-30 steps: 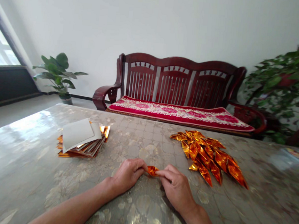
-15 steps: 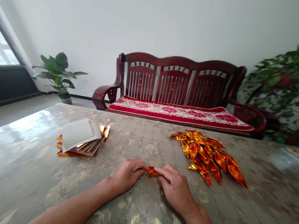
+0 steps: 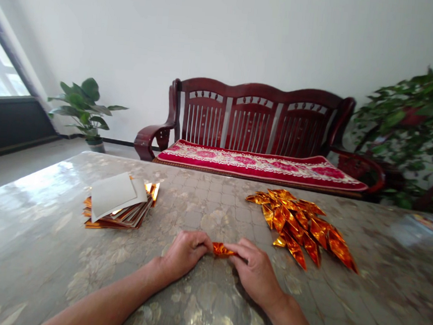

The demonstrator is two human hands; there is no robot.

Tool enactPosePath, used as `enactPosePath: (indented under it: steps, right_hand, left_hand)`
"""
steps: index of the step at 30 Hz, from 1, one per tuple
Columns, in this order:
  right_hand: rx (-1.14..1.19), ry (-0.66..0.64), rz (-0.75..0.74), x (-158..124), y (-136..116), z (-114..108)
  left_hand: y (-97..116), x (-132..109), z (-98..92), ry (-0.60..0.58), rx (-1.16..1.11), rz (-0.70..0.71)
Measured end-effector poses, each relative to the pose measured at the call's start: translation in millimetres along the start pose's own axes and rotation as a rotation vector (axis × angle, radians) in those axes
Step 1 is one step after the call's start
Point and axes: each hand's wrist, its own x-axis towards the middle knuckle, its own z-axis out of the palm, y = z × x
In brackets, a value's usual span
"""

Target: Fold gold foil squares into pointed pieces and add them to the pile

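Note:
A small folded piece of shiny orange-gold foil paper (image 3: 223, 249) is pinched between my two hands, just above or on the table. My left hand (image 3: 188, 251) grips its left end, with the fingers closed. On the other end, my right hand (image 3: 255, 267) closes its thumb and fingers, the index finger stretched along the foil. The ends of the piece are hidden by my fingertips. To the right lies a pile of folded foil ingots (image 3: 298, 223) with pointed ends. At the left is a stack of foil paper sheets (image 3: 116, 199), pale backs showing on top.
The table (image 3: 183, 200) has a patterned, glossy cover. Behind it stands a dark red wooden bench (image 3: 251, 115) with a floral red cushion (image 3: 262, 164). A clear plastic bag (image 3: 418, 231) lies at the far right. Potted plants (image 3: 88, 103) flank the bench.
The middle of the foil piece shows a little wider between my fingertips than before. Both hands have stayed almost in place.

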Motion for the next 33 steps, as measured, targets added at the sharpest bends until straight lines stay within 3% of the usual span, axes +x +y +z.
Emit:
enactPosePath:
  steps: [10, 24, 33]
  right_hand:
    - [-0.116, -0.026, -0.197, -3.1, 6.1, -5.0]
    - [0.029, -0.008, -0.163, 0.5, 8.6, -0.6]
    - [-0.014, 0.023, -0.108, -1.4, 6.2, 1.2]
  left_hand:
    - [2.8, -0.3, -0.2, -0.017, 0.006, 0.018]
    - [6.8, -1.1, 1.2, 0.000, 0.015, 0.074]
    - [1.0, 1.4, 4.3, 0.035, 0.008, -0.055]
